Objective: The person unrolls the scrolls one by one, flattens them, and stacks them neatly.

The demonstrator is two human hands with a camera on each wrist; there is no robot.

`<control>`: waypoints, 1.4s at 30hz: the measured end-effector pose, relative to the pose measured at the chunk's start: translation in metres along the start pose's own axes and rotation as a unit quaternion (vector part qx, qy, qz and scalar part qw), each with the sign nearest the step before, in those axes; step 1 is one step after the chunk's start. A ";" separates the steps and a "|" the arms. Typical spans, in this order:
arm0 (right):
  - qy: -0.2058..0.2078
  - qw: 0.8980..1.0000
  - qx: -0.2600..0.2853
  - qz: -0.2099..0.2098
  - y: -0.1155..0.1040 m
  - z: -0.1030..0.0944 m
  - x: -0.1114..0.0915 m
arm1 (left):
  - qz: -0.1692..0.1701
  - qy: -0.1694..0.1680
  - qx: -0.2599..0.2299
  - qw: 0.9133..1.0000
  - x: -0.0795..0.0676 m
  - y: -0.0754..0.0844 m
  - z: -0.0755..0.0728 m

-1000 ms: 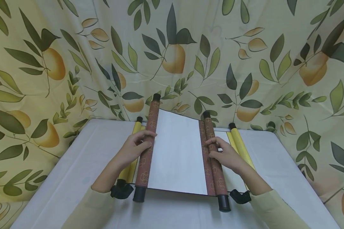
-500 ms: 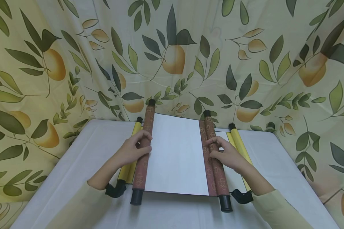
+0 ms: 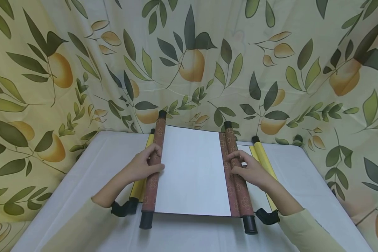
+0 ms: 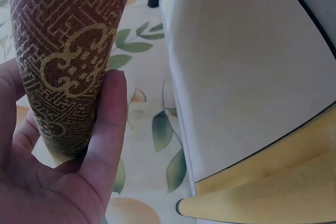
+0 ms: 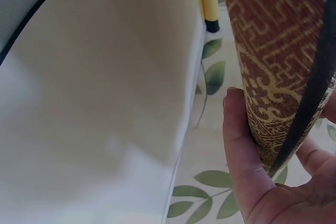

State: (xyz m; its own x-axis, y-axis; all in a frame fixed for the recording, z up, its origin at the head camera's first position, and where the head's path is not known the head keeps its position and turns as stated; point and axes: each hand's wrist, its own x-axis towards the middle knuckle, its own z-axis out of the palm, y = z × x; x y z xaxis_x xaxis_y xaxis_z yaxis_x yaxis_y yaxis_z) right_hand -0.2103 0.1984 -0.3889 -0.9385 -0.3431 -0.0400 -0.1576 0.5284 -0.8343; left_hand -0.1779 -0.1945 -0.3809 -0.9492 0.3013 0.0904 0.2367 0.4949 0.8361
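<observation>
Red scroll (image 3: 193, 164) held wider, above yellow scroll (image 3: 265, 156).
Left roller (image 3: 151, 190) shifted outward, exposing more white sheet (image 3: 190, 189), so unrolling seems underway; left hand (image 3: 141, 163) pinches that roller, right hand (image 3: 251, 169) pinches right roller (image 3: 242, 190).

One scroll (image 3: 193, 189), its red-brown, gold-patterned rollers (image 3: 151, 187) tipped with black knobs (image 3: 146, 220), is held unrolled above a yellow-edged scroll (image 3: 265, 154) on a white table (image 3: 113, 150), plain white sheet (image 3: 192, 157) spread between rollers, matching flat strip (image 3: 231, 189) exposed beside the right one.
</observation>
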 end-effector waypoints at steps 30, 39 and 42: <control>0.008 1.000 -0.008 0.002 0.002 -0.008 -0.003 | 0.021 -0.014 0.071 0.997 0.000 -0.016 -0.015; 0.007 1.000 -0.011 0.012 0.002 -0.010 -0.005 | 0.010 -0.030 0.063 0.998 -0.002 -0.014 -0.018; 0.008 1.000 -0.011 0.010 0.003 -0.010 -0.006 | 0.011 -0.036 0.065 0.997 -0.003 -0.013 -0.019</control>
State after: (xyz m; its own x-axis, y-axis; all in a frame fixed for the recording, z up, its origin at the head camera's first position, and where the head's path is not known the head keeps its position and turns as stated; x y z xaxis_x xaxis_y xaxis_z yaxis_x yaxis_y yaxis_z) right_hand -0.2084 0.2097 -0.3851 -0.9461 -0.3204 -0.0471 -0.1462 0.5523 -0.8207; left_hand -0.1820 -0.2170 -0.3817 -0.9271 0.3689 0.0658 0.2876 0.5879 0.7560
